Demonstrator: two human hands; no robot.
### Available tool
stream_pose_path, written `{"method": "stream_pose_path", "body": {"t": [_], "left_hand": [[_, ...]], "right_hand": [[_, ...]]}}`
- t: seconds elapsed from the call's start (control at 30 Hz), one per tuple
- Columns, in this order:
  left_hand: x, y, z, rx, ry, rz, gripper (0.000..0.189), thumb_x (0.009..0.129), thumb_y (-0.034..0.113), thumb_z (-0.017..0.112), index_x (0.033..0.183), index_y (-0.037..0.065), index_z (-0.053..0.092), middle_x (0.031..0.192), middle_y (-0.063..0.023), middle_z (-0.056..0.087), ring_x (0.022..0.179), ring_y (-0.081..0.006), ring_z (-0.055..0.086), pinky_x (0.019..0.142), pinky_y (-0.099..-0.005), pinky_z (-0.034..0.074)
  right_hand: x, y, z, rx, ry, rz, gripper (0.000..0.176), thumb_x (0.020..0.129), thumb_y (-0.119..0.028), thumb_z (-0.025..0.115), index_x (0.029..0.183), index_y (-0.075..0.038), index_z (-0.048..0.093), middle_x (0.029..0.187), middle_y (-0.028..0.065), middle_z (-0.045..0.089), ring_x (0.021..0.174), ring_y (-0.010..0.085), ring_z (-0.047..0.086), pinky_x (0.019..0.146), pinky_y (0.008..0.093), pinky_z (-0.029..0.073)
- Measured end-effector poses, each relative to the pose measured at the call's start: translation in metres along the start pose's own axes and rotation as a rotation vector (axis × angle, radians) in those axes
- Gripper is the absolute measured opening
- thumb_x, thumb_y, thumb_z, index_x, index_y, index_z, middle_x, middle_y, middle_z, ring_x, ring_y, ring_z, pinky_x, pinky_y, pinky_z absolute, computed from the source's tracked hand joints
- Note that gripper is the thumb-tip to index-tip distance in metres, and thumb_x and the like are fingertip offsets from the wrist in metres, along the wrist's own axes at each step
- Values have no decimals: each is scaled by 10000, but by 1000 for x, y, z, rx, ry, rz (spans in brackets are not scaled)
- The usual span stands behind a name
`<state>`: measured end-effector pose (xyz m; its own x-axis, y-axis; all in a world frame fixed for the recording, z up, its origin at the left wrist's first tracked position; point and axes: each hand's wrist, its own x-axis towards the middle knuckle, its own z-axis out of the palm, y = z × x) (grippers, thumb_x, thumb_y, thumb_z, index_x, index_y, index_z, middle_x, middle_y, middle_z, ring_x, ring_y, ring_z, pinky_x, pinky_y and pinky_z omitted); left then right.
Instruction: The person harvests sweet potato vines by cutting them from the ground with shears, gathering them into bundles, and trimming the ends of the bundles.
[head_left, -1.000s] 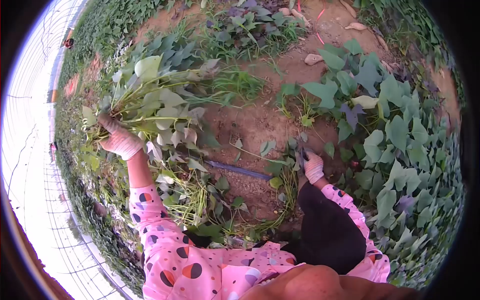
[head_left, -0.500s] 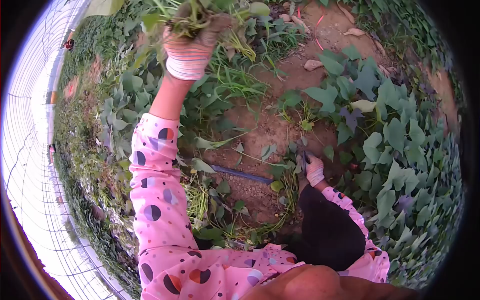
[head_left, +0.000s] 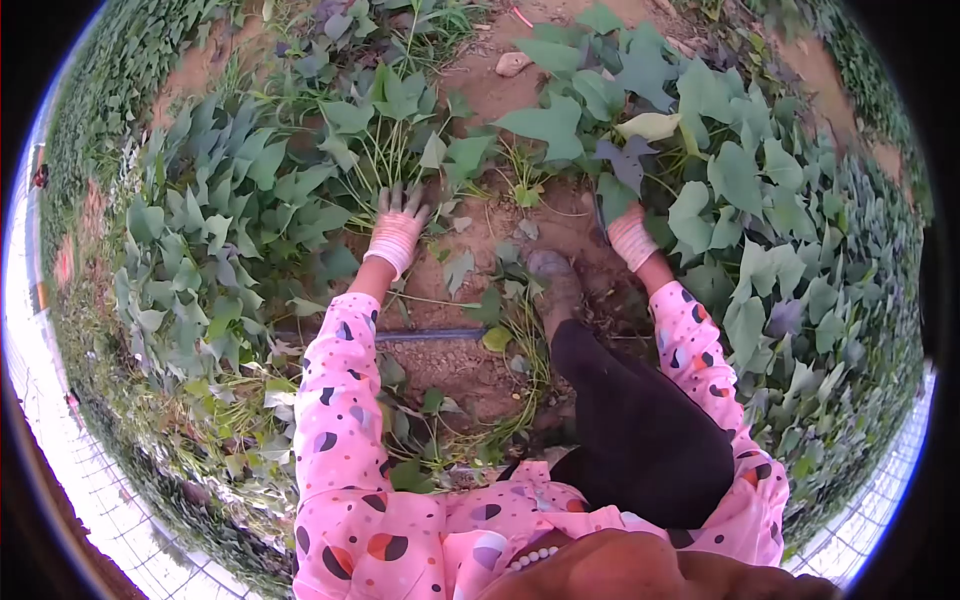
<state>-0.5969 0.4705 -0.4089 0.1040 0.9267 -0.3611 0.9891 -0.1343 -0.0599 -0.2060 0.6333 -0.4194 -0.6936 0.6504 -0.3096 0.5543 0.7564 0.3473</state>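
My left hand [head_left: 398, 228], in a striped glove with dirty fingers, reaches forward with its fingers spread against the base of a clump of green leafy vines [head_left: 385, 150]. Nothing is gripped in it. To the right, my right hand [head_left: 630, 238], also gloved, is low beside broad leaves that hide most of its fingers. A dark, thin, slightly curved tool [head_left: 600, 218] shows along its inner side; its full shape is hidden.
A dark hose [head_left: 430, 334] crosses the bare soil [head_left: 460, 375] in front of me. My shoe [head_left: 552, 275] stands between my hands. Cut stems [head_left: 525, 385] lie near my leg. Dense vines [head_left: 790, 270] grow at right, and a pale root-like lump [head_left: 513, 64] lies farther ahead.
My left hand, which held a raised bunch of vines, has let go of it and come down to the clump ahead. My right hand has moved forward from beside my shoe into the leaves.
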Motion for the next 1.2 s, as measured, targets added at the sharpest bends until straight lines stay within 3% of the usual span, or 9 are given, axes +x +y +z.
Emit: {"method": "stream_pose_path", "body": {"t": [0.2,0.27,0.4,0.47,0.7,0.8,0.93,1.07,1.2], "left_hand": [[-39,37,-36,-182,224,-133,629,622,110,694,1232,117,541,1431,-165,376,1313,-423,336,1113,-564,191],[-42,56,-31,-462,625,14,407,653,33,642,1053,85,591,1230,-164,528,1137,-401,482,996,-544,359],[-26,111,-44,-815,538,250,333,675,-18,623,997,61,596,1057,-123,609,1006,-330,579,875,-445,468],[0,133,-62,-793,328,265,304,707,24,608,1007,66,619,1071,-108,619,998,-320,590,862,-427,478],[118,146,-60,-702,337,139,317,795,29,539,1102,79,603,1156,-140,600,1008,-358,588,880,-448,474],[144,130,-60,-697,268,-53,309,820,93,543,1120,81,612,1170,-163,595,1038,-361,578,894,-440,470],[159,111,-35,-742,55,-180,284,819,155,568,1084,70,629,1111,-193,618,1059,-367,567,900,-432,465],[136,132,-42,-724,376,-125,234,787,134,607,1011,113,672,1043,-123,657,970,-330,610,852,-432,489],[123,153,-58,-777,390,140,258,746,66,593,992,92,664,1064,-95,658,960,-341,596,833,-432,490]], "right_hand": [[37,131,25,1884,-126,913,472,885,-483,591,989,-29,670,674,43,626,558,158,601,560,291,510],[36,129,19,1908,-121,902,497,869,-511,601,972,-29,668,663,44,620,533,157,584,528,286,489],[18,104,44,1872,226,606,409,906,-446,579,937,-48,669,668,35,596,494,126,523,474,261,415],[-19,88,-40,1945,-54,559,395,921,-404,555,961,-25,659,683,31,587,560,111,522,521,267,414],[-15,46,17,238,-262,-145,406,918,-478,483,1027,-119,638,916,184,656,823,387,632,724,420,514],[31,66,40,420,-453,64,357,926,-409,472,1146,-149,579,962,187,641,851,362,638,753,422,525],[36,110,76,465,-205,-336,343,835,-172,568,1175,-129,549,1000,132,644,885,335,629,774,382,521],[5,115,39,828,-223,-300,261,915,-314,536,1082,-135,627,759,116,627,688,236,630,630,368,508],[-42,109,-5,1316,-621,334,429,880,-486,589,853,-64,664,681,66,624,550,183,551,557,323,480]]}}
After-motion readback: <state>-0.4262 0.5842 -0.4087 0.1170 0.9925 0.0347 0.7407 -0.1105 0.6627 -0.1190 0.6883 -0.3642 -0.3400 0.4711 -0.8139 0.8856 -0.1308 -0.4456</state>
